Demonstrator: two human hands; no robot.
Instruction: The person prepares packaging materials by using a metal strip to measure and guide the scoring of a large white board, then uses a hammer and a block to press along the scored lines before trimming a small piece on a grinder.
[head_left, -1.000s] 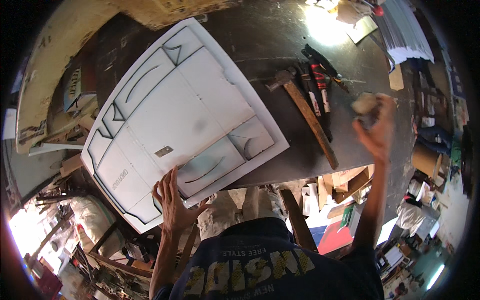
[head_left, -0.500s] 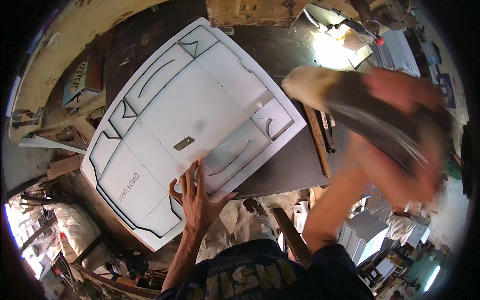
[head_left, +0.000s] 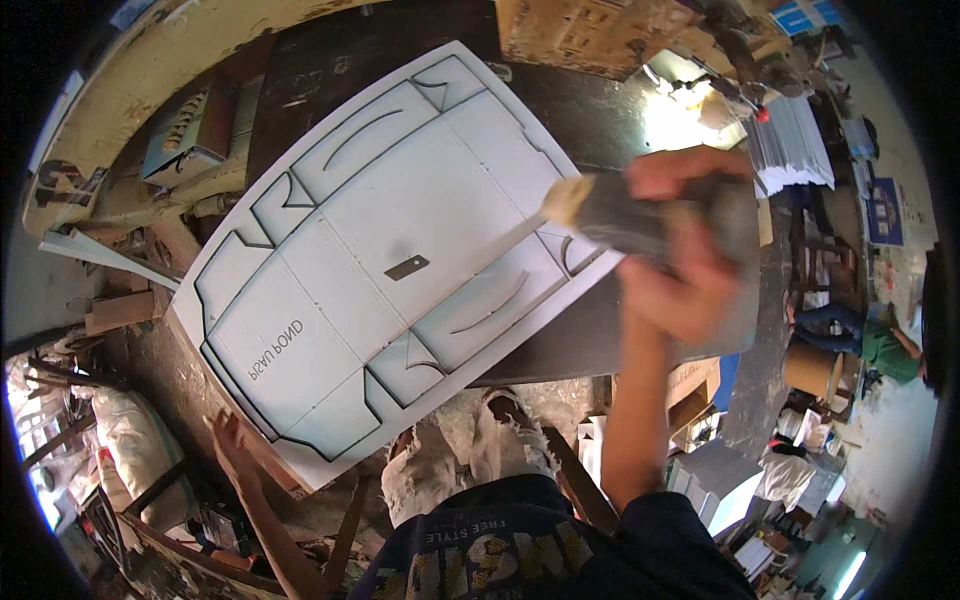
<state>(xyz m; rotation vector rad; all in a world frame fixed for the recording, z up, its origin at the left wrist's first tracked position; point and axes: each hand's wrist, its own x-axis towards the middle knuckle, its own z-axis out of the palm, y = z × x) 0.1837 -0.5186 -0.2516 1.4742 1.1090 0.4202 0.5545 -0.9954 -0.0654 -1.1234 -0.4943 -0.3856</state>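
Dark tabletop (head_left: 570, 350), centre; bright light patch (head_left: 685, 125), upper right; glowing tube light (head_left: 850, 575), lower right; pale wall (head_left: 893, 435), far right.

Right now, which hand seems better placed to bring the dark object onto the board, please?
Probably the right hand: it grips the dark object near the right corner of the white board; the left hand looks empty, by the lower left edge.

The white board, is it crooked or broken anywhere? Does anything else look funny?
The board looks crooked: it lies slanted across the table, with its near corner sticking out past the edge. I can't see a clear crack in it. The trousers look odd too: they're ragged and frayed.
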